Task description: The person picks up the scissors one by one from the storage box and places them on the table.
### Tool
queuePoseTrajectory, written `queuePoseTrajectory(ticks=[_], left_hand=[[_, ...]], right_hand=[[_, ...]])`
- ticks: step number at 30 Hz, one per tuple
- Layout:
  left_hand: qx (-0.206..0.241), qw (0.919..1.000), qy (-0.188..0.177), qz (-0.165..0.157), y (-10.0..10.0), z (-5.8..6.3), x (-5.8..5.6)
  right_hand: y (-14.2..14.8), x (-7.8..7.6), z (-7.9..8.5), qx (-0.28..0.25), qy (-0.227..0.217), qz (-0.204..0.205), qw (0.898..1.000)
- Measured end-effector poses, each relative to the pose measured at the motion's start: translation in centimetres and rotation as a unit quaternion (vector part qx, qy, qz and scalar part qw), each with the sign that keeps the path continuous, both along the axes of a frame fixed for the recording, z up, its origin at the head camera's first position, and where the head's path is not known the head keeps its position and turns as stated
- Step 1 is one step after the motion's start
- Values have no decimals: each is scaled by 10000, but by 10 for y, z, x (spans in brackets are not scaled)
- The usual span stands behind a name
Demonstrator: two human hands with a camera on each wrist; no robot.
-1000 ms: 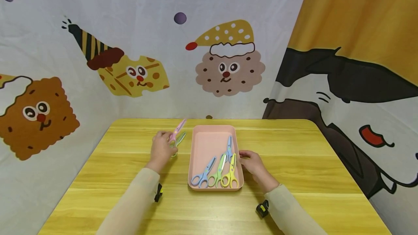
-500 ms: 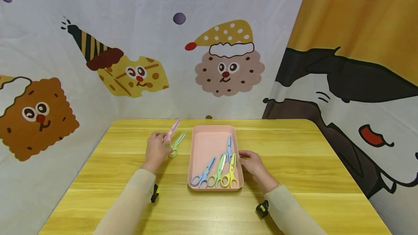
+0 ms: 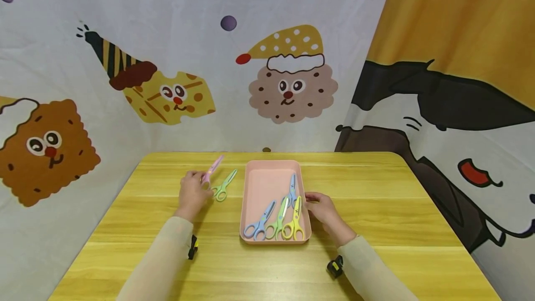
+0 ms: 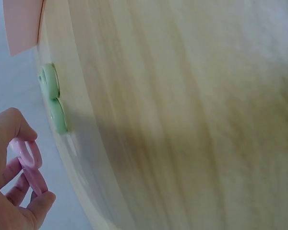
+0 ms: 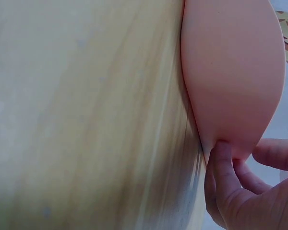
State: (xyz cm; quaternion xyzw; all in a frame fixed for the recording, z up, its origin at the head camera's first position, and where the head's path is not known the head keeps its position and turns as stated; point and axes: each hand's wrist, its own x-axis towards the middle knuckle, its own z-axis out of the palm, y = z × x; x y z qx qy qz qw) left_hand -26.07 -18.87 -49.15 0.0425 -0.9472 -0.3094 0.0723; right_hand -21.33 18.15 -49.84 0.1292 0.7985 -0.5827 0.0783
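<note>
My left hand (image 3: 193,195) pinches a pair of pink scissors (image 3: 215,166) by the handle, blades toward the far edge. In the left wrist view, thumb and fingers are around the pink loops. Just right of that hand, green scissors (image 3: 226,184) lie on the table, their handle (image 4: 50,84) showing in the left wrist view. A pink tray (image 3: 267,175) stands at the middle. My right hand (image 3: 323,209) grips its right side; in the right wrist view, fingertips press the outer wall (image 5: 235,86) and the thumb is at the rim.
Inside the tray lie two blue scissors, one at the front left (image 3: 260,225) and one by the right wall (image 3: 292,187). Light green scissors (image 3: 280,219) and yellow scissors (image 3: 296,219) lie between them. The wooden table (image 3: 368,175) ends at a printed curtain (image 3: 234,134).
My left hand has moved left with the pink scissors, away from the green scissors, which now show fully on the table. The right hand and tray stay put.
</note>
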Motion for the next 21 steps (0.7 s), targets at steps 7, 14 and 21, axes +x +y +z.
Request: queuePoseTrajectory(ticks=[7,14,21], left_hand=[[-88,9999,-116,28,-7,-1,1],[-285,9996,-66,-15,-13,-3,1],[-441,9989,-110,-97,-16,-5,0]], right_hand=[[-1,0,2,-34,-24,25,10000],[-2,1,3,12,-42,4,10000],[-2,1,3,-4,-32,-2,10000]])
